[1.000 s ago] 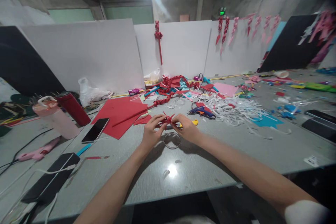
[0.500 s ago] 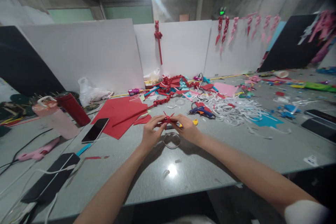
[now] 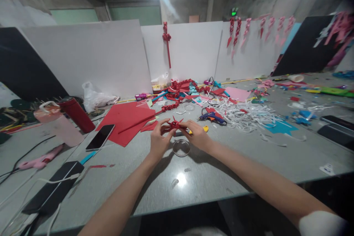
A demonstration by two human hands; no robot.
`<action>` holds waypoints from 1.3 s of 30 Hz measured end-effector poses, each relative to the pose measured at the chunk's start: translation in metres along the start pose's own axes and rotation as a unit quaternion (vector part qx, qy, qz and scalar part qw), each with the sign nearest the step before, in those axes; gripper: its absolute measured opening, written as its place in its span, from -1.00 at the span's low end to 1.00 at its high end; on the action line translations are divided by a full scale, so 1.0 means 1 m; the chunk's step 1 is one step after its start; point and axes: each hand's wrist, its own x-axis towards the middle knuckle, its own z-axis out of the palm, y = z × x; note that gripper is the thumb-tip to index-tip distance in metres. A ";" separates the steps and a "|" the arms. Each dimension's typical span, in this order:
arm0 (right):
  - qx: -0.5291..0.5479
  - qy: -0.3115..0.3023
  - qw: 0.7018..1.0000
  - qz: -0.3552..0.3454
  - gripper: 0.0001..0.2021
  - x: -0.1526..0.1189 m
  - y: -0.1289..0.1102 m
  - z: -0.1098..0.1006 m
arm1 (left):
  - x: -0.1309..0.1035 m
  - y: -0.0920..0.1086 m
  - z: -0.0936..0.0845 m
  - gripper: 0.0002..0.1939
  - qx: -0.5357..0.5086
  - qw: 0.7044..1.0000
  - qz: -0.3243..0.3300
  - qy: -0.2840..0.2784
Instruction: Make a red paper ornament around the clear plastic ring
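Note:
A small folded red paper piece with pointed ends sticking up is held between my two hands above the table. My left hand pinches its left side between thumb and fingers. On the other side, my right hand is closed on it with the fingertips. Just below the hands, a clear round ring lies on the tabletop. A yellow-handled tool lies partly hidden behind my right hand. Close behind it rests a blue glue gun.
Red paper sheets and a phone lie left, near a pink bottle, a red tumbler, a pink glue gun and a black power strip with cables. White paper strips pile up right of centre.
The left fingers have lifted and spread slightly around the red paper piece, which looks turned a little. The right hand has hardly moved.

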 end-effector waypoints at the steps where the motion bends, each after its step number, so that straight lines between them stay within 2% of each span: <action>1: 0.002 0.002 1.000 0.001 -0.75 0.000 0.000 0.000 | 0.000 0.000 0.000 -0.60 0.000 1.000 0.004 0.007; 5: 0.005 0.000 1.000 0.002 -0.71 0.000 0.000 0.000 | 0.000 -0.002 0.001 -0.75 0.001 0.999 0.026 0.019; 18: 0.020 -0.001 1.000 0.004 -0.68 0.001 -0.003 -0.001 | 0.002 -0.003 -0.003 -0.80 0.036 0.997 0.075 0.006; 29: 0.027 -0.011 0.999 0.029 -0.67 -0.006 0.003 0.001 | 0.004 0.004 -0.009 -0.84 0.119 0.974 0.192 0.006; 34: 0.039 0.011 0.998 0.044 -0.61 -0.009 0.004 0.003 | 0.005 0.005 -0.008 -0.84 0.120 0.973 0.198 -0.007; 39: 0.025 -0.024 0.999 0.037 -0.44 -0.009 0.006 0.002 | 0.004 0.004 -0.008 -0.85 0.087 0.979 0.179 -0.036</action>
